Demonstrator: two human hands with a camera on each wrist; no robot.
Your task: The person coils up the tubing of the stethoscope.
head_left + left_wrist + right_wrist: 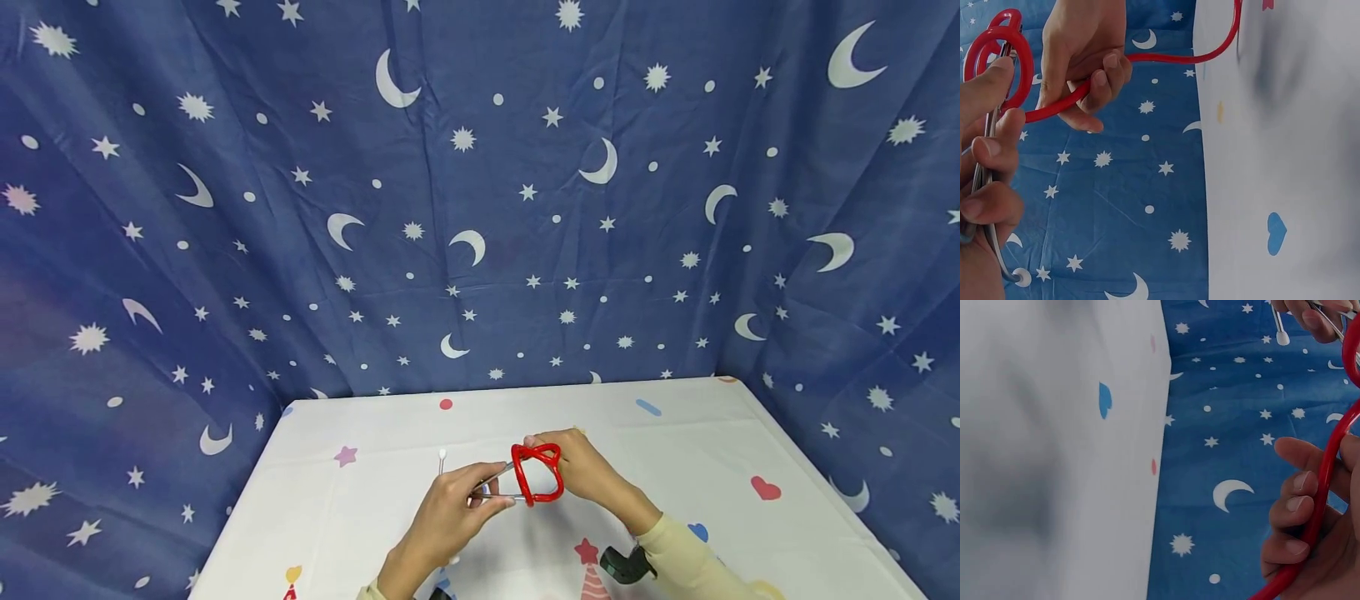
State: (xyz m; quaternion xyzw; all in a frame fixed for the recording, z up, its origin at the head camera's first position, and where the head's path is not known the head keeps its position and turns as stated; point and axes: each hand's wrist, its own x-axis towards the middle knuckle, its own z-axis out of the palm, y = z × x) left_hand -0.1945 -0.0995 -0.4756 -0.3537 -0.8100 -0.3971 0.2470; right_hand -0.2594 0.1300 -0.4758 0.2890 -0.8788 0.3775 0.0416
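Note:
My left hand pinches a thin metal tool made of slim rods, one rod ending in a white rounded tip. The tool's exact kind cannot be told. A glossy red cord loops around the rods just beyond the left fingertips. My right hand is to the right of the loops. In the left wrist view its fingers curl around the cord, which runs on past the hand toward the upper right. The right wrist view shows the cord crossing the palm under bent fingers.
A white table cover with coloured hearts and stars lies below both hands. Behind it hangs a dark blue curtain with moons and stars. A dark device sits at the right wrist.

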